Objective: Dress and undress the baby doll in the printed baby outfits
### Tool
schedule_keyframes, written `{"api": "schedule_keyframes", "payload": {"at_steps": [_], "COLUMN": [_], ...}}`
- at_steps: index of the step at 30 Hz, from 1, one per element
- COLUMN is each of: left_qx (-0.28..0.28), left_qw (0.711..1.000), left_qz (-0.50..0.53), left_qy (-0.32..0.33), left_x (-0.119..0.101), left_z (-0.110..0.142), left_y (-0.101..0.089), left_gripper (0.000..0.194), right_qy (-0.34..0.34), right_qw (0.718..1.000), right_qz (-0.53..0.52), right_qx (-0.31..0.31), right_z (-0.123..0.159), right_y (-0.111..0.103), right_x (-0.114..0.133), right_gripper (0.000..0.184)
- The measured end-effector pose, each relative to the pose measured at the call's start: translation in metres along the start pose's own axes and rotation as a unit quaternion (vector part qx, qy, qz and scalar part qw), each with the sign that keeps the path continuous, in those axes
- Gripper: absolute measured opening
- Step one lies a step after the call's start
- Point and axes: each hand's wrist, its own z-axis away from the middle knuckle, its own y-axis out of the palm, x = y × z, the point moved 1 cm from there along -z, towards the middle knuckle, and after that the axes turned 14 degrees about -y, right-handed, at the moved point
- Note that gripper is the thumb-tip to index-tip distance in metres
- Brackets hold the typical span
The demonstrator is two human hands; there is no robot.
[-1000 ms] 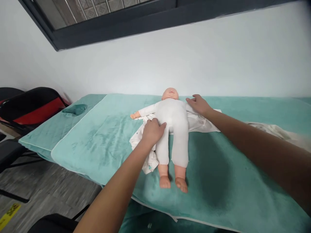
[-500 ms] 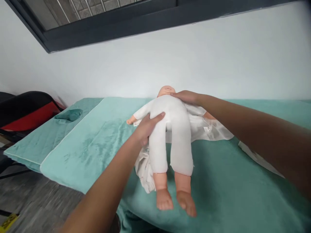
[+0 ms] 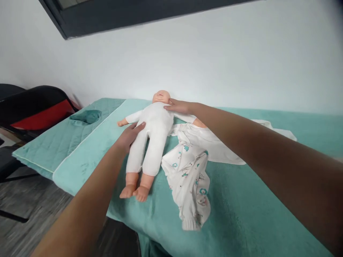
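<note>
A baby doll [image 3: 157, 119] with a white cloth body and bare plastic head, hands and feet lies face up on a green-covered bed. My left hand [image 3: 131, 135] grips it at the hip, thumb on top and the other fingers tucked under its side. Around the doll's shoulder, just below the chin, my right hand [image 3: 178, 106] is closed, with part of the fingers hidden. To the doll's right lies a crumpled pair of white baby pants [image 3: 189, 178] with a small teal print. Beyond them a white garment [image 3: 219, 150] is spread out, partly covered by my right forearm.
The green bed cover [image 3: 241, 200] runs along a white wall [image 3: 203, 64]. At the bed's left end is a face hole [image 3: 87, 117]. Black chairs [image 3: 40, 103], one with a red panel, stand beside that end. A dark window frame [image 3: 128, 25] is above.
Both hands have shifted the doll to the left, off the white clothes. The printed pants and the spread garment now show beside it. The camera view has also turned somewhat.
</note>
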Motion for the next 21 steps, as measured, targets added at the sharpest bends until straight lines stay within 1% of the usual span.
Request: {"api": "schedule_keyframes", "payload": {"at_steps": [1,2,3,4,5,6,7,8,9,10,11,12,13,15,17,19,21], "left_qx": [-0.055,-0.115,-0.172,-0.224,-0.259,-0.265,-0.242,-0.19,-0.119,-0.057,-0.017,0.005,0.011,0.004,-0.012,-0.041,-0.056], "left_qw": [0.998,0.99,0.974,0.946,0.906,0.86,0.818,0.781,0.75,0.725,0.71,0.704,0.703,0.706,0.703,0.695,0.679], "left_qz": [-0.032,-0.078,-0.141,-0.216,-0.3,-0.378,-0.44,-0.492,-0.529,-0.552,-0.563,-0.567,-0.568,-0.569,-0.573,-0.57,-0.568], "left_qy": [0.006,0.02,0.047,0.092,0.151,0.218,0.281,0.336,0.379,0.407,0.422,0.429,0.428,0.421,0.421,0.436,0.462], "left_x": [0.004,0.007,0.009,0.01,0.01,0.011,0.013,0.016,0.021,0.026,0.031,0.036,0.039,0.045,0.047,0.047,0.045], "left_z": [-0.001,0.002,0.008,0.017,0.029,0.044,0.061,0.078,0.094,0.108,0.12,0.129,0.135,0.14,0.139,0.135,0.131], "left_y": [-0.006,-0.01,-0.012,-0.011,-0.007,-0.001,0.008,0.019,0.031,0.043,0.055,0.067,0.078,0.098,0.116,0.133,0.151], "left_gripper": [0.057,0.059,0.058,0.055,0.052,0.05,0.05,0.052,0.054,0.055,0.056,0.056,0.057,0.058,0.055,0.052,0.051], "right_qy": [0.012,0.032,0.062,0.097,0.141,0.19,0.233,0.27,0.29,0.305,0.31,0.298,0.282,0.228,0.158,0.076,0.022], "right_qw": [1.0,0.998,0.996,0.991,0.982,0.968,0.947,0.92,0.904,0.891,0.877,0.87,0.865,0.865,0.866,0.848,0.828], "right_qz": [0.014,0.032,0.054,0.082,0.12,0.164,0.222,0.283,0.312,0.335,0.368,0.394,0.413,0.433,0.439,0.459,0.485], "right_qx": [-0.02,-0.034,-0.041,-0.04,-0.026,-0.014,-0.014,-0.019,-0.029,-0.028,-0.012,0.015,0.044,0.11,0.18,0.256,0.28], "right_z": [0.004,0.011,0.022,0.036,0.054,0.074,0.097,0.12,0.143,0.166,0.186,0.204,0.219,0.241,0.253,0.26,0.264], "right_y": [0.003,0.002,-0.001,-0.007,-0.015,-0.025,-0.035,-0.044,-0.052,-0.058,-0.062,-0.063,-0.061,-0.051,-0.034,-0.011,0.013], "right_x": [-0.003,-0.007,-0.01,-0.014,-0.018,-0.021,-0.024,-0.024,-0.022,-0.018,-0.012,-0.002,0.009,0.039,0.075,0.114,0.152], "right_gripper": [0.057,0.057,0.055,0.056,0.058,0.062,0.066,0.066,0.061,0.057,0.052,0.046,0.04,0.03,0.024,0.021,0.024]}}
